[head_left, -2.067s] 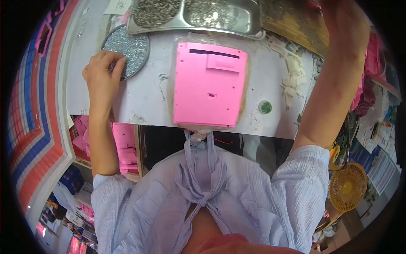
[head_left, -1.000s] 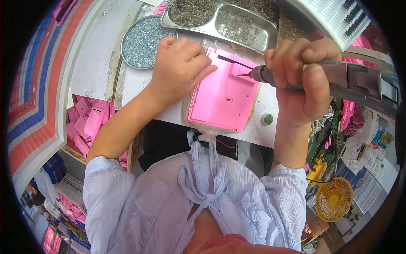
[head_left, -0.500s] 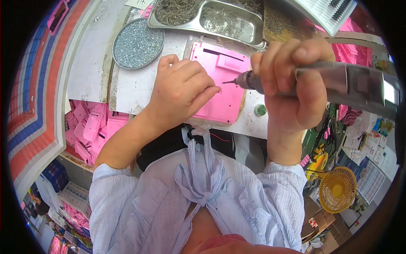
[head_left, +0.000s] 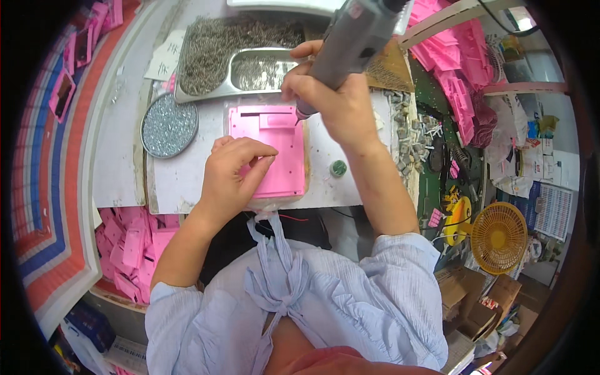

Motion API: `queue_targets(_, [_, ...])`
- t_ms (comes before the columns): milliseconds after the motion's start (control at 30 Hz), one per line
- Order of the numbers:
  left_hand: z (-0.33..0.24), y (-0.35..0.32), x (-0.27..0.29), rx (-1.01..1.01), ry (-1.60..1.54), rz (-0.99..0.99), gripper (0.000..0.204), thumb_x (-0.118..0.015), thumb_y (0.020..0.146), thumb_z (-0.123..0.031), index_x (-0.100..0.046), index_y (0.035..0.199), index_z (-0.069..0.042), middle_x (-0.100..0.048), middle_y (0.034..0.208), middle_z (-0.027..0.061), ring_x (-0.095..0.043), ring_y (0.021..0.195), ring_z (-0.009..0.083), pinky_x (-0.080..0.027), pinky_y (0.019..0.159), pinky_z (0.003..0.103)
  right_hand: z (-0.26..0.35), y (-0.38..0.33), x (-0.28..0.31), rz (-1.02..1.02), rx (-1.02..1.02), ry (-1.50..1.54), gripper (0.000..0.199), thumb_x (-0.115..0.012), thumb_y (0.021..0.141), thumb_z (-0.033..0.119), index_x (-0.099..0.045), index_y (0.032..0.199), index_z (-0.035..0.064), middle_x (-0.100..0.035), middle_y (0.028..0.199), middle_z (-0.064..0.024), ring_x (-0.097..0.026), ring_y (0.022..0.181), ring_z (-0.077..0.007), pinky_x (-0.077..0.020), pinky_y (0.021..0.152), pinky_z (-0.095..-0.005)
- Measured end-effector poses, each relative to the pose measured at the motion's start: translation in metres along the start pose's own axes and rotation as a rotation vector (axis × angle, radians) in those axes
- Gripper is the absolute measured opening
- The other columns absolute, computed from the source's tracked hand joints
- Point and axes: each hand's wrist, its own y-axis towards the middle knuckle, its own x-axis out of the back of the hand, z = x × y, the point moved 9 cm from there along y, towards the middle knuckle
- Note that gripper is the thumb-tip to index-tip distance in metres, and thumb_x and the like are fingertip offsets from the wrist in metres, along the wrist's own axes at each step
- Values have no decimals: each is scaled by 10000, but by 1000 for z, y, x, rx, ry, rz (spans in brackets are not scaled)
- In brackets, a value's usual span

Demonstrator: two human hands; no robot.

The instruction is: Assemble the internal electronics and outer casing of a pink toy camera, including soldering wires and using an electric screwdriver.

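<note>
On the white worktable (head_left: pixel 181 184) lay a pink plastic casing (head_left: pixel 284 165). The right hand (head_left: pixel 344 106) curled its fingers around a grey electric screwdriver (head_left: pixel 356 44); the left hand's (head_left: pixel 231 172) thumb and forefinger nearly met, any grip unclear.

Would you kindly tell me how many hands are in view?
2: the left hand, over the left part of the pink casing, and the right hand, closed around the grey power screwdriver. I see no sign of a hidden one.
</note>
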Motion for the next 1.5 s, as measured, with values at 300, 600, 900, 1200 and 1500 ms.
queue_targets(300, [-51, 23, 47, -233, -57, -303, 127, -792, 805, 12, -697, 884, -13, -701, 851, 87, -668, 821, 218, -501, 770, 324, -8, -1, -5, -108, 87, -128, 335, -723, 890, 75, -602, 1188, -15, -659, 783, -22, -632, 699, -97, -490, 620, -256])
queue_targets(600, [-51, 14, 23, -279, 192, -141, 118, -799, 835, -97, -732, 927, -69, -742, 915, 70, -687, 848, 266, -493, 815, 374, 56, -56, 2, -14, 327, 508, 363, -635, 905, -46, -472, 1214, 53, -586, 720, -79, -532, 556, -144, -468, 555, -329])
queue_targets(900, [-29, -29, -20, -152, 0, 34, 159, -805, 825, -93, -708, 951, -101, -748, 925, 30, -681, 830, 207, -448, 899, 395, 54, -92, -25, 152, 211, 349, 360, -722, 973, 264, -446, 1172, 147, -502, 651, -8, -491, 539, -163, -474, 588, -376])
queue_targets(1200, [-27, -33, -18, -216, 160, 15, 191, -825, 795, -105, -698, 938, -118, -729, 923, -10, -664, 814, 181, -428, 950, 426, 37, -84, -32, 246, 231, 368, 344, -717, 967, 257, -448, 1161, 165, -514, 644, 16, -484, 511, -137, -455, 521, -336])
queue_targets(1500, [71, -13, 94, 184, 327, -206, 207, -801, 809, -80, -722, 999, -61, -708, 1022, 94, -660, 953, 272, -486, 900, 378, 25, -84, 0, 203, 220, 347, 336, -729, 951, 246, -466, 1148, 178, -527, 655, 33, -496, 512, -118, -465, 492, -295])
